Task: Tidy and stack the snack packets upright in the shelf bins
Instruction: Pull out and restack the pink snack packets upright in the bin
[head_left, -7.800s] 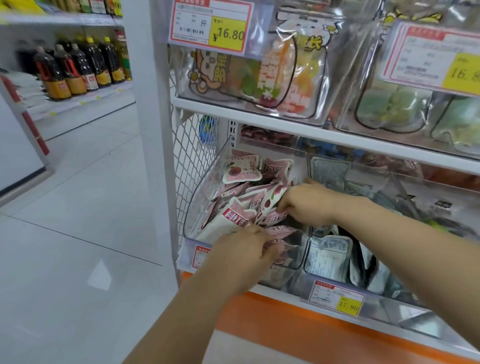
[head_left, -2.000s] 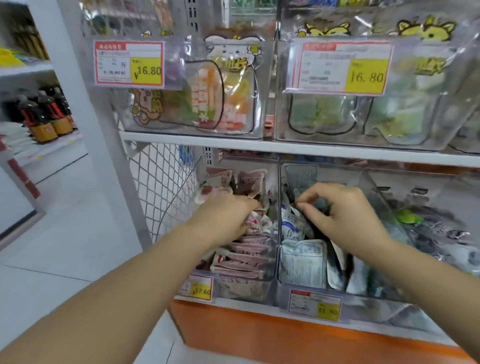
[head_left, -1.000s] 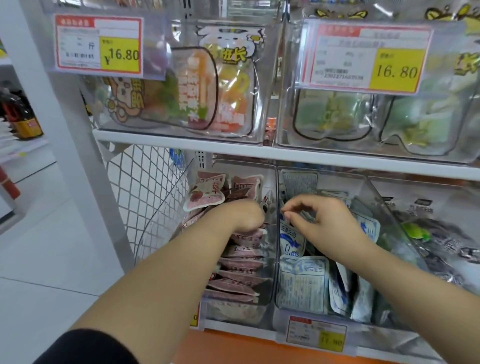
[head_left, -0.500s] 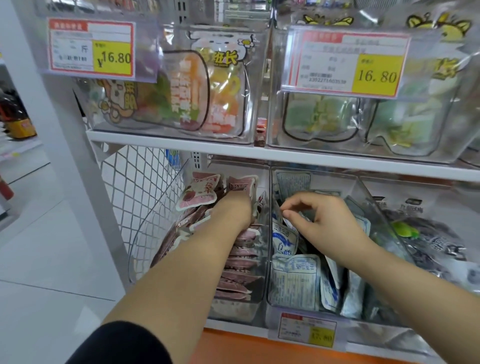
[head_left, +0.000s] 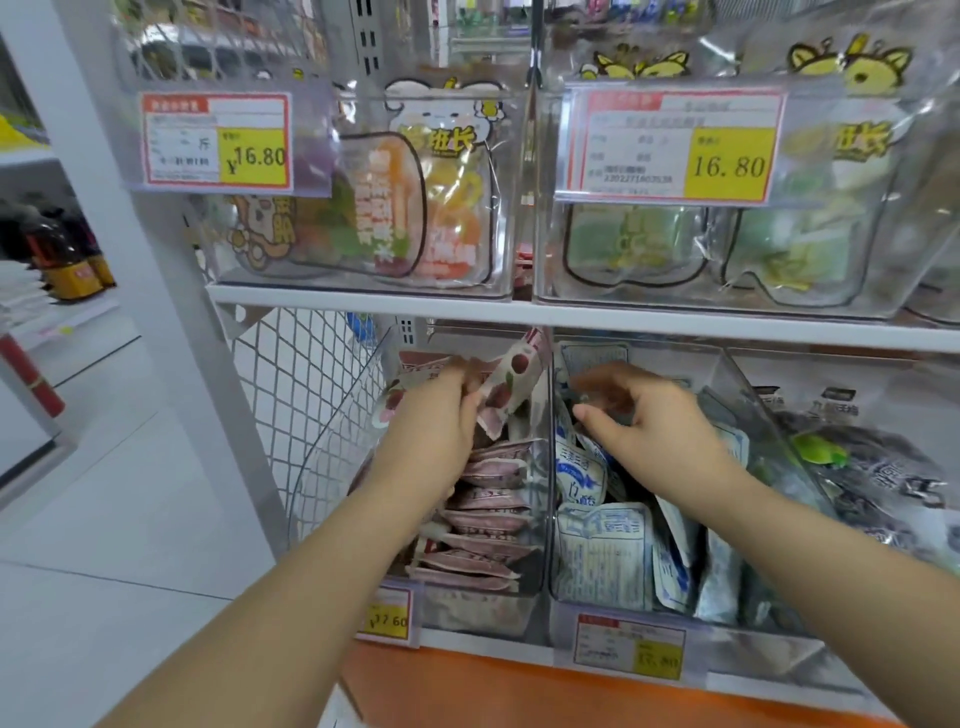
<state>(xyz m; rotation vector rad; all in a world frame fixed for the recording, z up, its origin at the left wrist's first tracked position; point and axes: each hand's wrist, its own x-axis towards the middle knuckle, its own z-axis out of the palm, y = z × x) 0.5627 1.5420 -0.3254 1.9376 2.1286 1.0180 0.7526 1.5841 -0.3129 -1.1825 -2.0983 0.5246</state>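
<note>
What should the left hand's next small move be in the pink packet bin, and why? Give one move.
Probably lower the tilted pink packet held by the left hand and tuck it upright behind the stacked pink packets. It sticks up askew above them, while the row in front already sits in order.

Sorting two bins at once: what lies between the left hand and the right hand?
Head view: the bins' clear divider walls and the pink packet the left hand grips.
</note>
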